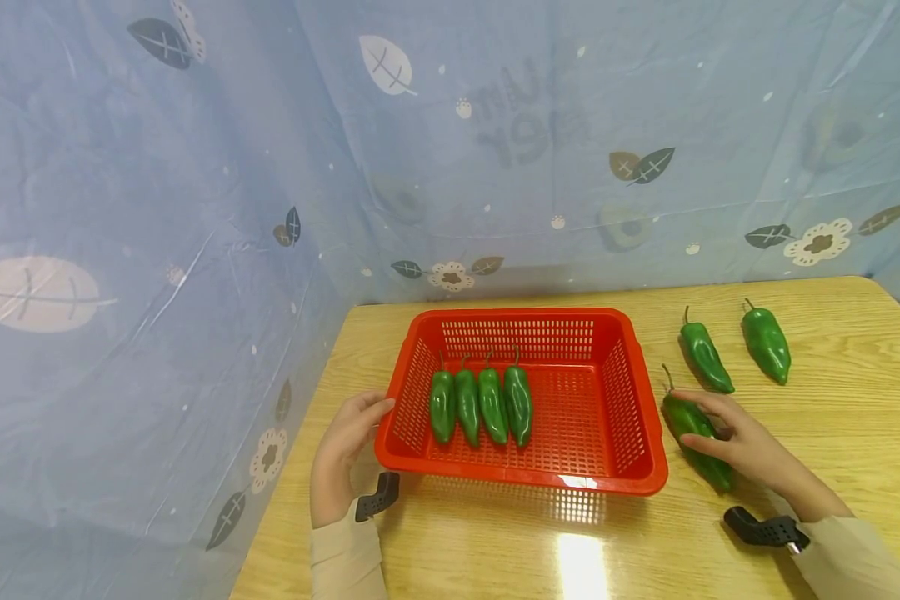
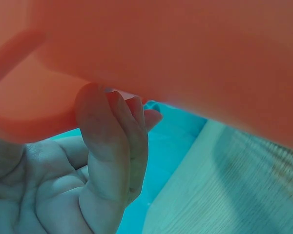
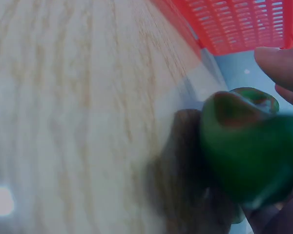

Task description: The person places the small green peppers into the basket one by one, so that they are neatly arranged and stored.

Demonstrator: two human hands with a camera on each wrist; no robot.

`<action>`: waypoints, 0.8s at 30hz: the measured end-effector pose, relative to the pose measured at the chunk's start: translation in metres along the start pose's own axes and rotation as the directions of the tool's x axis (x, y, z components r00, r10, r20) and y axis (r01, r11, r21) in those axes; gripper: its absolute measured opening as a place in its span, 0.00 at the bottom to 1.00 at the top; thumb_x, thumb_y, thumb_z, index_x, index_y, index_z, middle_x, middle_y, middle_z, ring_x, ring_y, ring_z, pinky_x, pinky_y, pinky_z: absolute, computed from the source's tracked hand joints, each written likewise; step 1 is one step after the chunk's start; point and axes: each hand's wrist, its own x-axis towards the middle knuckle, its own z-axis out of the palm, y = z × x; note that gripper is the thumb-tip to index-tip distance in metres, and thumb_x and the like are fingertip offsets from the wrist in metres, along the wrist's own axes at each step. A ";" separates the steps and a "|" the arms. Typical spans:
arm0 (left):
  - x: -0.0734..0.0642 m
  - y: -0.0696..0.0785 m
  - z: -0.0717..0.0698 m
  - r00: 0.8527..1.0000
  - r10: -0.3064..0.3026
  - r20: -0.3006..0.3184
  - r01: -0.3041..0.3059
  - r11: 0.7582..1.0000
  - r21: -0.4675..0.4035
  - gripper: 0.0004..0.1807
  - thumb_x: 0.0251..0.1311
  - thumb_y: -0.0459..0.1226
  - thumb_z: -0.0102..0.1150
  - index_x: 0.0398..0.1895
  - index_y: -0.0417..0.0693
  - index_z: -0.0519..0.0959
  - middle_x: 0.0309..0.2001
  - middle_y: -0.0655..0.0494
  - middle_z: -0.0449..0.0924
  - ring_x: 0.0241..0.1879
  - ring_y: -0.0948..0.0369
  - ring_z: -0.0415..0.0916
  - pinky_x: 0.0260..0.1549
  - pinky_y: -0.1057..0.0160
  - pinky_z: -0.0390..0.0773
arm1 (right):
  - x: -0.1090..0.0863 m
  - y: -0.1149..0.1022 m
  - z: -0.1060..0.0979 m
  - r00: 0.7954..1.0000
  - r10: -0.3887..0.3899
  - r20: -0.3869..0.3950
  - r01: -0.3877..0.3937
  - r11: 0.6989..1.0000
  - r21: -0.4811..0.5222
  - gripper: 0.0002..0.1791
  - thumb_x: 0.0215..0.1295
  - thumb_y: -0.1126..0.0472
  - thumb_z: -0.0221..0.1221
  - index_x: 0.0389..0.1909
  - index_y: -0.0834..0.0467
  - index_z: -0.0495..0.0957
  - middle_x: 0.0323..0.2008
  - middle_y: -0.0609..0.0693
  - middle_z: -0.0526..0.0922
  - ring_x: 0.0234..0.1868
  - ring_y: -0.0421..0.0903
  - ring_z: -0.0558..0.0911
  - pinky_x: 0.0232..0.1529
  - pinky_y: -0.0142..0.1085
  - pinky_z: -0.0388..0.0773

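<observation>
A red plastic basket (image 1: 521,482) stands on the table, with several long green peppers (image 1: 492,404) lying side by side in its left half, stems away from me. My left hand (image 1: 352,429) holds the basket's left rim; in the left wrist view its curled fingers (image 2: 107,146) reach up against the red plastic. To the right of the basket, my right hand (image 1: 735,437) grips another green pepper (image 1: 708,468) from above, thumb and fingers at its sides. Close up in the right wrist view, this pepper (image 3: 254,151) is partly blurred, and its far side is hidden.
Two more green peppers lie on the table at the right, one (image 1: 703,354) just behind my right hand and one (image 1: 767,343) farther right. A blue patterned sheet (image 1: 540,167) hangs behind and to the left of the wooden table (image 1: 495,550).
</observation>
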 end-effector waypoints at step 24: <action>0.000 0.002 0.000 1.000 -0.002 -0.007 0.003 1.000 0.011 0.19 0.67 0.32 0.46 0.53 0.22 0.69 0.38 0.45 0.81 0.34 0.62 0.80 0.35 0.63 0.82 | -0.002 0.002 -0.006 0.982 0.186 -0.034 -0.184 0.982 0.048 0.27 0.64 0.63 0.59 0.64 0.55 0.67 0.58 0.24 0.61 0.50 0.17 0.62 0.39 0.20 0.68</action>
